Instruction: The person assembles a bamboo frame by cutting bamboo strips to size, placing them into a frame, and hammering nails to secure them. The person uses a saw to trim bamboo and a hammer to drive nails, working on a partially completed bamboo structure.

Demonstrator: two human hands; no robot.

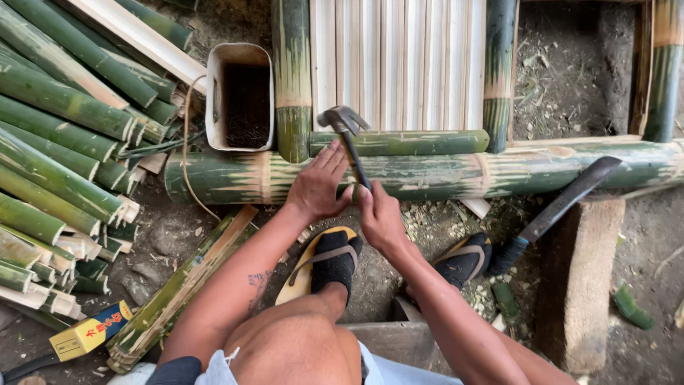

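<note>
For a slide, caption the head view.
Right hand holds a hammer over a green bamboo pole; left hand steadies it.

I see a bare dirt floor (570,64) strewn with bamboo chips, lit by soft daylight; a rough wooden block (581,285) stands on it, right of my grip.

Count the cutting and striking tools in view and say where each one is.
2. A hammer in the right hand, its head over the bamboo frame; a machete leaning on the wooden block at right. Others may be hidden.
</note>
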